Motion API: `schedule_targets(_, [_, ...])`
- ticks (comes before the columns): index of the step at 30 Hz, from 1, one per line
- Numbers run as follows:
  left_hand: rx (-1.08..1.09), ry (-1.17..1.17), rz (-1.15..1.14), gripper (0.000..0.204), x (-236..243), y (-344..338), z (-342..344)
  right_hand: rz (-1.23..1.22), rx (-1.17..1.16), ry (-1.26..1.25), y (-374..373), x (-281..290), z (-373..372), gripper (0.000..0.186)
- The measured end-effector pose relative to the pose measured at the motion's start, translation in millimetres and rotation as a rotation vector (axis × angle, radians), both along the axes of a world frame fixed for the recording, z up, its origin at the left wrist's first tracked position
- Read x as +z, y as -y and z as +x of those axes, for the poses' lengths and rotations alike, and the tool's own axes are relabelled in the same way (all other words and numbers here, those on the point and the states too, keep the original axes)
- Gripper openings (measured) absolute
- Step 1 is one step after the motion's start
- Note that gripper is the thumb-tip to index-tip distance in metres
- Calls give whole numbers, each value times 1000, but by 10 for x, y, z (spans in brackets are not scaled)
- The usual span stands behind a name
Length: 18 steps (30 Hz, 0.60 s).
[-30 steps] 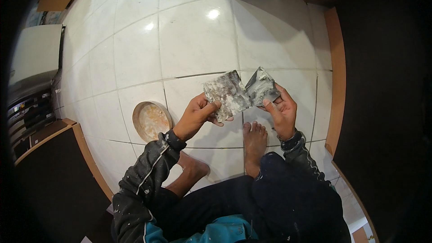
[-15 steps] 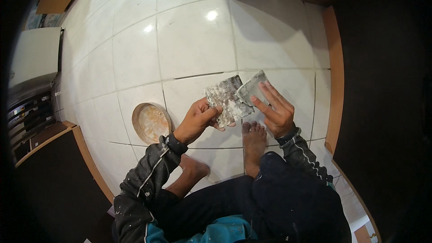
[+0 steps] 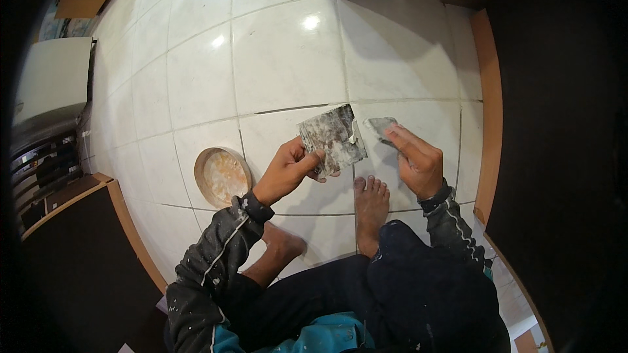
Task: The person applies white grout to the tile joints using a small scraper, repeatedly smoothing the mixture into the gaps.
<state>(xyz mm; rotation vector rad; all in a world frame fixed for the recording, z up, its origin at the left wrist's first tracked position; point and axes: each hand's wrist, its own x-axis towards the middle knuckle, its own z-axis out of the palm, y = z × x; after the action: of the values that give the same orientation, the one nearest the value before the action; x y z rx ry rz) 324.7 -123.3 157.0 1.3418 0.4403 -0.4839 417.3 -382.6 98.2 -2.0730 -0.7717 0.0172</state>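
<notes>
The left hand [image 3: 288,170] pinches the lower left corner of a flat, roughly square grey-white sheet smeared with dried plaster [image 3: 332,138], thumb on top and fingers curled beneath it. The sheet is held in the air above the glossy white tiled floor [image 3: 275,52], tilted, with its ragged upper right edge towards one o'clock. At three o'clock from that sheet, just apart from it, the right hand [image 3: 418,163] grips a smaller grey scrap of the same smeared material [image 3: 381,125], its fingers pressed together over the scrap and its index finger lying along the top.

At nine o'clock from the left hand, resting on the floor, sits a round shallow wooden-rimmed bowl with pale residue inside [image 3: 222,175]. At six o'clock from the sheet a bare right foot [image 3: 371,206] rests flat on the tiles, and a bare left foot [image 3: 281,248] lies near it at about eight o'clock. Both forearms wear dark paint-flecked sleeves. A brown wooden skirting strip [image 3: 487,91] runs along the floor's edge at three o'clock.
</notes>
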Motion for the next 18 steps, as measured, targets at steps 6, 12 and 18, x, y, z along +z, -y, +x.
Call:
schedule_targets(6, [-162, -9, 21, 29, -55, 42, -5, -139, 99, 82, -73, 132, 0, 54])
schedule_targets(12, [2, 80, 29, 31, -114, 124, -78, 248, -169, -556, -155, -47, -12, 36])
schedule_targets(18, [-146, 218, 465, 25, -93, -27, 32, 614, -254, -983, -150, -188, -103, 38])
